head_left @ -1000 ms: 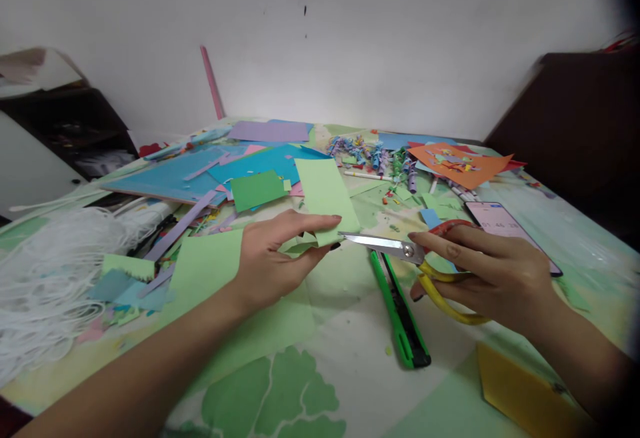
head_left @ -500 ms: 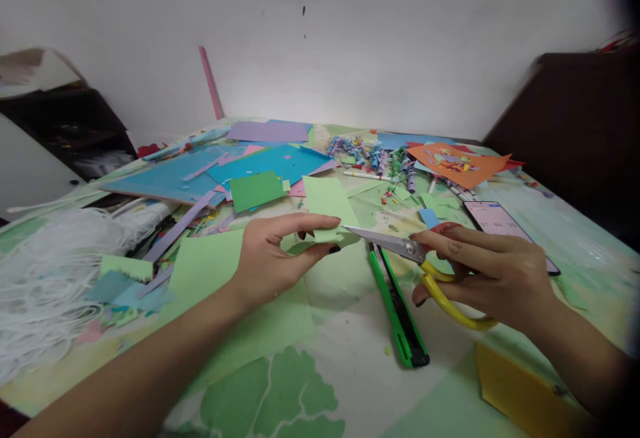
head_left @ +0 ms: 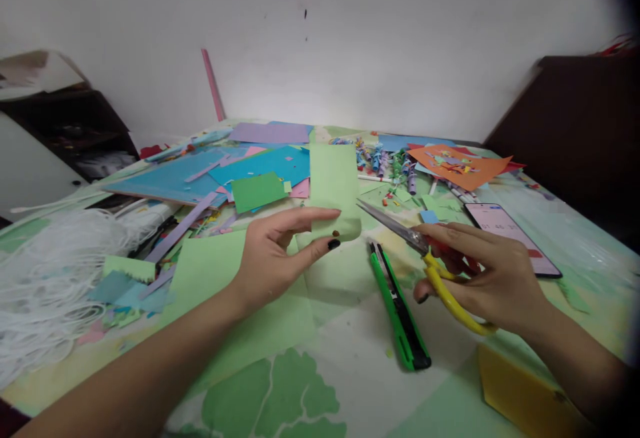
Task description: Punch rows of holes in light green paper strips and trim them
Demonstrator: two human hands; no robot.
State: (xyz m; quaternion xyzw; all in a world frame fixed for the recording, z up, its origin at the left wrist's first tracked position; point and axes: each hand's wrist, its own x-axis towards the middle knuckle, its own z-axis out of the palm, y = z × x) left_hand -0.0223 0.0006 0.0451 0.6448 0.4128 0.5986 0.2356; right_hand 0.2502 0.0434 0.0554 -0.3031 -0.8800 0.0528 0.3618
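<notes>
My left hand (head_left: 283, 258) pinches a light green paper strip (head_left: 334, 175) near its lower end, with thumb and fingers on either side. The strip stands nearly upright, and its bottom edge curls. In my right hand (head_left: 480, 271) is a pair of scissors (head_left: 400, 228) with yellow and red handles. Their blades look closed, and the tip points at the strip's right edge, just short of it or touching; I cannot tell which. Below the blades a green box cutter (head_left: 400, 311) lies on the table. A larger light green sheet (head_left: 220, 311) lies under my left forearm.
White cord (head_left: 55, 285) is heaped at the left. Blue paper (head_left: 190, 171), a dark green card (head_left: 257, 191) and orange paper (head_left: 463, 165) with scraps lie farther back, beside curled paper pieces (head_left: 383, 158). A phone (head_left: 510, 238) lies at the right, a yellow piece (head_left: 525, 391) in front.
The light green strip has tilted up to face me more fully. The scissors' tip has shifted slightly right and up, away from my left fingertips.
</notes>
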